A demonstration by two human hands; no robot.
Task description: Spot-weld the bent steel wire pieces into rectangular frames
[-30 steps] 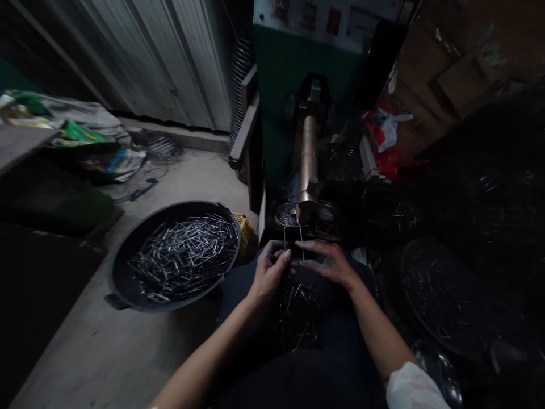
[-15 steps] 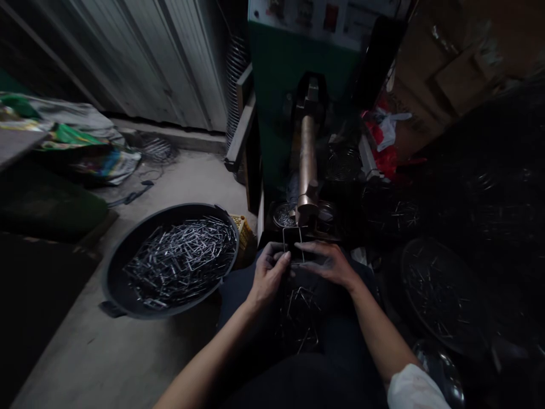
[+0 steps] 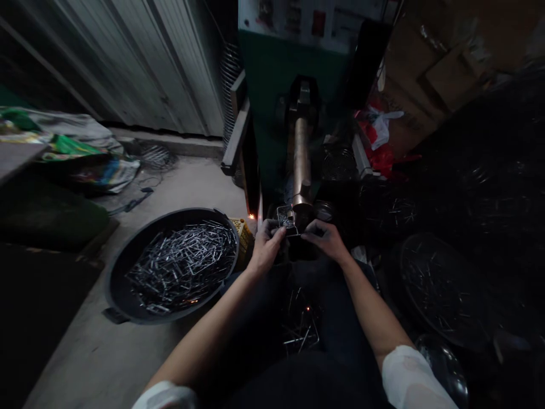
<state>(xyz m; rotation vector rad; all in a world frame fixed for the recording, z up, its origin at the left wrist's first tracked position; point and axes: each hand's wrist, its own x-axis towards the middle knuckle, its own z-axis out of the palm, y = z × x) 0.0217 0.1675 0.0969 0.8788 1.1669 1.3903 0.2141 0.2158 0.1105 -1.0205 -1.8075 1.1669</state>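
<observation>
A thin bent wire frame (image 3: 279, 217) is held up at the tip of a copper-coloured electrode arm (image 3: 301, 153), which looks like part of a spot welder. My left hand (image 3: 267, 245) is closed on the frame's left side, thumb on top. My right hand (image 3: 328, 240) is pinched at the frame's lower right end; the exact contact is dark. Between my legs lie several bent wire pieces (image 3: 302, 332). Orange sparks (image 3: 251, 216) glow left of the hands, and another spark (image 3: 307, 308) glows above the wire pieces.
A big dark basin (image 3: 111, 284) full of short metal wire pieces stands on the floor at left, beside a yellow crate (image 3: 242, 234). The green machine body (image 3: 272, 62) rises ahead. At right are a dim basin (image 3: 404, 267) with wire pieces and cardboard boxes (image 3: 451, 79).
Both hands have moved forward, bringing the wire frame up to the electrode tip. The right fingers have closed from a wider spread. Sparks have appeared at left, in the basin and over my lap.
</observation>
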